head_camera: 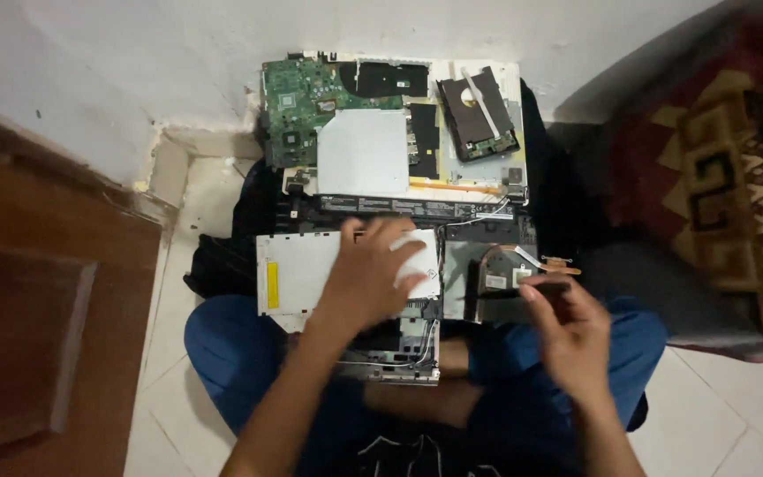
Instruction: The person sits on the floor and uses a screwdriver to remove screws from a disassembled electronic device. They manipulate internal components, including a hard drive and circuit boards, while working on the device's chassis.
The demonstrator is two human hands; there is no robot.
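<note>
The person is sitting cross-legged on a pale tiled floor (717, 406), with a dismantled white laptop chassis (512, 115) lying open ahead of the knees, against the white wall.

The left hand (368, 278) is lying palm down on a flat, silver-white rectangular optical drive (298, 269), fingers (399, 234) slightly spread and pressing on its right half. The drive is resting across the lap at the near edge of the chassis, its long axis running left to right across the view, its broad face turned up. A narrow yellow rectangular label (273, 285) is sitting upright near the drive's left end, its length crossing the drive's long axis.

The right hand (576, 331) is hovering just right of the drive, thumb and fingertips (532, 291) pinching a thin dark stick-like tool (547, 284) that is pointing roughly left to right; what kind of tool it is cannot be told. It is sitting over a dark round cooling fan with a copper-coloured pipe (509, 265), which is carrying a small pale label on its housing.

Farther away, a green circuit board (298, 106) is occupying the chassis's left end, a plain silver-grey square plate (364, 152) is lying beside it, and a black rectangular hard drive (479, 115) with a white strip across it is lying tilted at the right end. A long black bar (399, 208) carrying a pale printed strip is running left to right between chassis and drive.

A red patterned cushion (726, 159) is sitting to the right, brown wooden panel (37, 309) to the left.
</note>
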